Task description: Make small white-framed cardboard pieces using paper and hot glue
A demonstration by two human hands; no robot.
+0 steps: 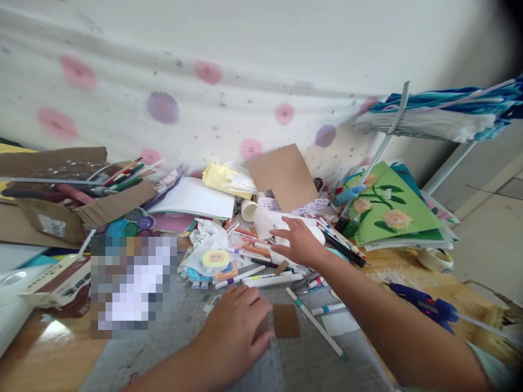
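My right hand [301, 242] is stretched out over the heap of markers at the middle back of the desk. Its fingers are spread and nothing shows in them; they are close to some white paper [269, 223]. Lower down, my left hand [235, 329] hovers over or rests on the grey cutting mat [171, 348]. Its fingers are loosely bent, with the thumb apart from them, and I see nothing held there. Just right of it lies a small brown cardboard square [286, 321]. A white marker with a green tip [316, 324] lies slantwise beyond that square.
At left stands a cardboard box [118, 204] of pencils and tools. A larger cardboard piece [281, 177] leans at the back. On the right are green flower artwork [396, 204], a tape roll [435, 260] and a blue glue gun [425, 305]. A patch at left is pixelated.
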